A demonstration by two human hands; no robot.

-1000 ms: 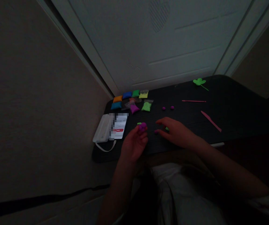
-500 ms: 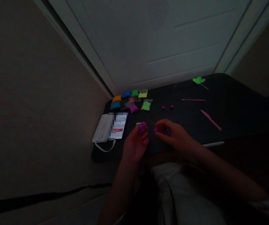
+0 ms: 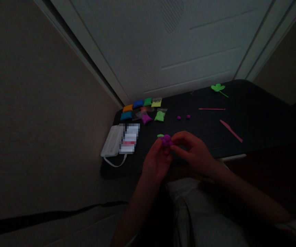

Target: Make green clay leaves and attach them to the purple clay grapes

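My left hand (image 3: 157, 159) pinches a small purple clay cluster with a green bit on top (image 3: 166, 139), held just above the near edge of the black table (image 3: 253, 113). My right hand (image 3: 191, 151) meets it from the right, fingertips pressed against the purple cluster. Two tiny purple clay balls (image 3: 183, 117) lie on the table beyond my hands.
Several coloured clay packets (image 3: 143, 109) lie at the table's far left, with a white box (image 3: 112, 144) and a phone (image 3: 129, 139) nearer me. A pink stick (image 3: 212, 109), a pink modelling knife (image 3: 230, 130) and a green clay leaf shape (image 3: 218, 88) lie to the right. A white door stands behind.
My right hand picked a small purple piece off the table and brought it left to the cluster. My left hand moved slightly right, so both hands now meet.
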